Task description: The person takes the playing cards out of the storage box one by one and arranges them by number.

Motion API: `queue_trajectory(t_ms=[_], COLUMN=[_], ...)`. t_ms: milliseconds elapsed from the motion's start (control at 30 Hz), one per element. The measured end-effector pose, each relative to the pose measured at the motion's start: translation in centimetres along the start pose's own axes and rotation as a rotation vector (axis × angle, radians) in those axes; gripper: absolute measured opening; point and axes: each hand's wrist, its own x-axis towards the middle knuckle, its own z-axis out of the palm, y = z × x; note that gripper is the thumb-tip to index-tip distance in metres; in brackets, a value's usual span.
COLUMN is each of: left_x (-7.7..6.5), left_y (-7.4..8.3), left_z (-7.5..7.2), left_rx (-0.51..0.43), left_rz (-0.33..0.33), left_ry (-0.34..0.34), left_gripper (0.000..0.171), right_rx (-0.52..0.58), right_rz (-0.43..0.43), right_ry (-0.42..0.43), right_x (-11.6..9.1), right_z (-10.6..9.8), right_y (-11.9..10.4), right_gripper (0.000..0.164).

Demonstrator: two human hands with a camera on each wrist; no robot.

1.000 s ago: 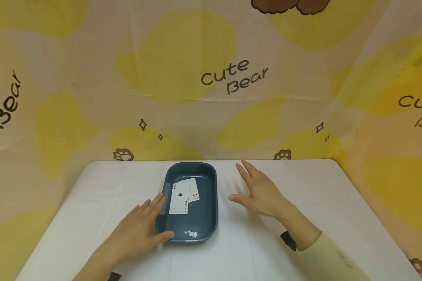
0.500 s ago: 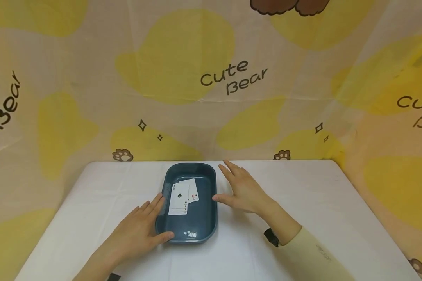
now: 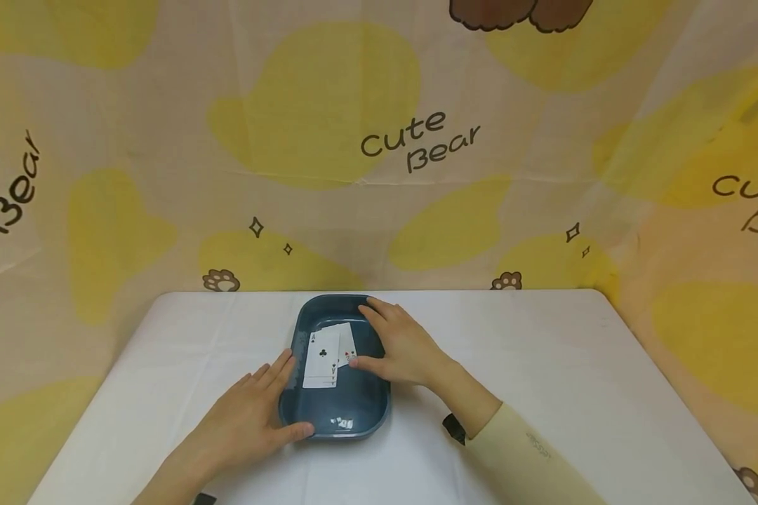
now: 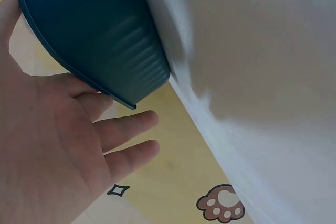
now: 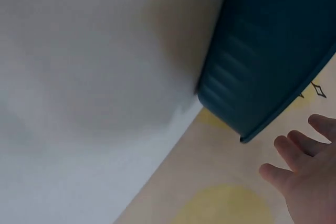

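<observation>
A dark teal rectangular dish (image 3: 337, 414) stands on the table in the head view. Face up inside it lie overlapping playing cards, an ace of clubs (image 3: 318, 363) on top and a card with red marks (image 3: 346, 340) fanned out to its right. My left hand (image 3: 243, 414) rests on the dish's left rim, fingers extended, thumb at the near left corner. Over the right rim reaches my right hand (image 3: 407, 347), its fingers spread and its thumb tip by the red-marked card's lower corner. Whether that thumb touches the card I cannot tell.
A white cloth covers the table (image 3: 543, 365). Close behind its far edge hangs a patterned yellow and beige curtain (image 3: 354, 231), which continues along both sides.
My right hand has moved left, from beside the dish to above its right side. The left hand, the dish and the cards have stayed in place.
</observation>
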Motion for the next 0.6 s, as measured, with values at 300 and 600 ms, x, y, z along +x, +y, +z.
queue_trajectory(t_ms=[300,600], left_x=[-0.1,-0.1], left_y=[-0.2,0.3], left_z=[0.2,0.2], left_rx=[0.011,0.045], left_rz=[0.003,0.026], left_ry=[-0.003,0.028], left_gripper=[0.129,0.127], right_rx=[0.010,0.024], right_rz=[-0.030,-0.037], right_ry=[-0.035,-0.045], right_x=[1.3,2.2], right_z=[1.2,1.6], right_y=[-1.4,-1.9], right_gripper=[0.091,0.090])
